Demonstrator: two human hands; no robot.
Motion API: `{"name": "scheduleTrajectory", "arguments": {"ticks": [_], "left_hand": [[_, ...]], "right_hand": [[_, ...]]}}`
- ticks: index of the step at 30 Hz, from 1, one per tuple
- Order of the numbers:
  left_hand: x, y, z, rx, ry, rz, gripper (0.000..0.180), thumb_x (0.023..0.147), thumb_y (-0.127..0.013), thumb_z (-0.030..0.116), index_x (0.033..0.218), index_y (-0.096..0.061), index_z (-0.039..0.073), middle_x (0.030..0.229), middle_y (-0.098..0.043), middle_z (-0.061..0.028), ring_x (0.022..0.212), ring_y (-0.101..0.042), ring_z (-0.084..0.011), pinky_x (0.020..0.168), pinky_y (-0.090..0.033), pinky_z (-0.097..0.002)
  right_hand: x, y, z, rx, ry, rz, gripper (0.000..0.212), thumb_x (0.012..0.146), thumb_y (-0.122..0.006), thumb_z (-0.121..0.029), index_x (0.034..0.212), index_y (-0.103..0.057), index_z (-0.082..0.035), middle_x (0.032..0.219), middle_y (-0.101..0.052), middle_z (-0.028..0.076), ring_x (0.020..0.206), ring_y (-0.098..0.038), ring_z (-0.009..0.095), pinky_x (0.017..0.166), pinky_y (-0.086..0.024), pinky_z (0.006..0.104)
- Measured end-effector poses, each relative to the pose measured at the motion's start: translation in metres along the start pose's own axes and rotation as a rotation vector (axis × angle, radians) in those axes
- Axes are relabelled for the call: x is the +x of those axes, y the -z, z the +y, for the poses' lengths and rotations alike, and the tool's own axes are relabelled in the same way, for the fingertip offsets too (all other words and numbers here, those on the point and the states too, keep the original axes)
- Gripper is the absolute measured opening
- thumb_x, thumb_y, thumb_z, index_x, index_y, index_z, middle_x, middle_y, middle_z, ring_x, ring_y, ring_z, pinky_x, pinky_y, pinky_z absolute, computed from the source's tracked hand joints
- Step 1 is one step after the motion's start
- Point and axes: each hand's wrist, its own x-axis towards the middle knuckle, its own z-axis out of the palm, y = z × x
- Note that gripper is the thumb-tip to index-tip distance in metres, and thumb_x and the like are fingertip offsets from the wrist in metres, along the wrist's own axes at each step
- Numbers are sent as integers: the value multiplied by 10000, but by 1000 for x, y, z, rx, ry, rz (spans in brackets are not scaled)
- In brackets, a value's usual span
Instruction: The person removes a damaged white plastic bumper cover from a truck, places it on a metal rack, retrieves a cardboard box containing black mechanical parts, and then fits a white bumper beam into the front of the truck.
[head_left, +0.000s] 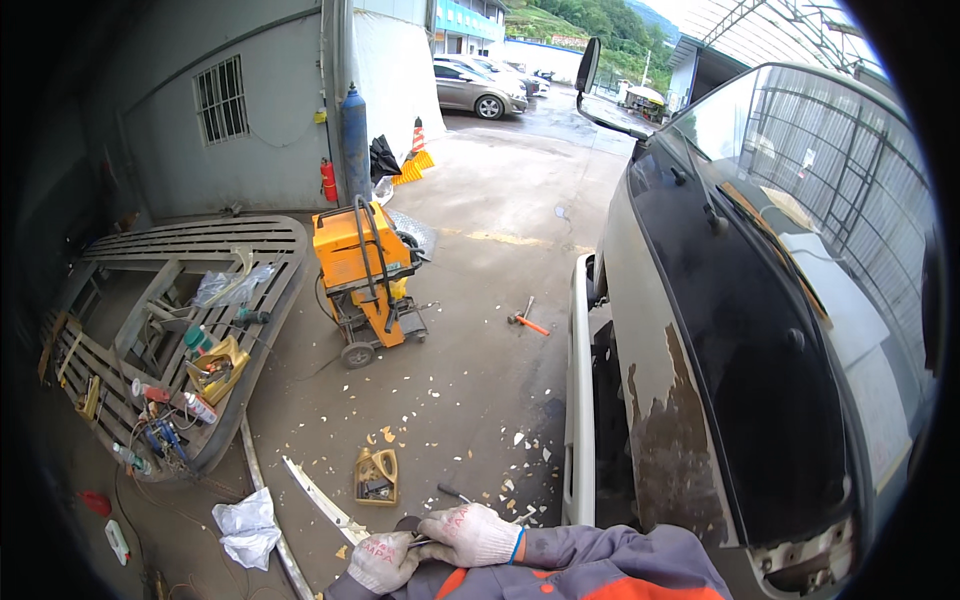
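Note:
My left hand point(380, 562) and my right hand point(475, 535), both in white knit gloves, meet low in front of my body. Their fingers are closed together around something small. A thin metallic edge shows between them, but I cannot make out its kind. A dark rounded piece point(407, 524) sticks out just above the gloves. Beyond my hands, a cut-open tan plastic jug point(362, 490) holds metal tools on the ground. A cream-coloured strip point(318, 497) lies left of it, and a dark-handled tool point(452, 492) lies to its right.
At my right stands a vehicle front with a peeled panel point(675, 450) and a pale bumper point(578, 430). Flakes litter the ground. Farther off are an orange-handled hammer point(530, 323) and an orange wheeled machine point(345, 245). Left is a slatted frame point(285, 240) bearing tools and bottles.

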Motion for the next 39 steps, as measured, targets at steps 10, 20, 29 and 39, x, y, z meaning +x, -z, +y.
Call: {"name": "scheduleTrajectory", "arguments": {"ticks": [10,20,29,39], "left_hand": [[249,14,-117,-88,-282,-202,246,918,-640,307,899,-607,64,804,-665,-153,748,-679,-368,643,-538,-478],[481,62,-188,-130,-578,-455,176,890,-648,250,926,-620,80,795,-676,-133,788,-689,-349,686,-551,-470],[638,46,-204,-144,-522,-434,187,923,-616,250,932,-619,63,790,-667,-160,748,-683,-363,642,-533,-483],[766,19,-203,-196,-415,-413,301,980,-582,316,1112,-633,51,858,-698,-175,798,-696,-369,685,-547,-467]], "right_hand": [[104,72,148,-31,-397,172,377,959,-603,-441,1006,-629,-68,921,-686,130,899,-696,330,753,-558,441],[207,152,257,6,-711,351,366,940,-651,-433,958,-689,-69,900,-709,125,853,-702,324,723,-556,419],[237,235,377,101,-797,487,392,903,-714,-393,1112,-721,-62,986,-731,154,913,-719,328,782,-569,392],[251,290,494,-20,-839,647,358,934,-668,-408,1118,-685,-101,1027,-719,111,878,-712,317,745,-568,411]]}}
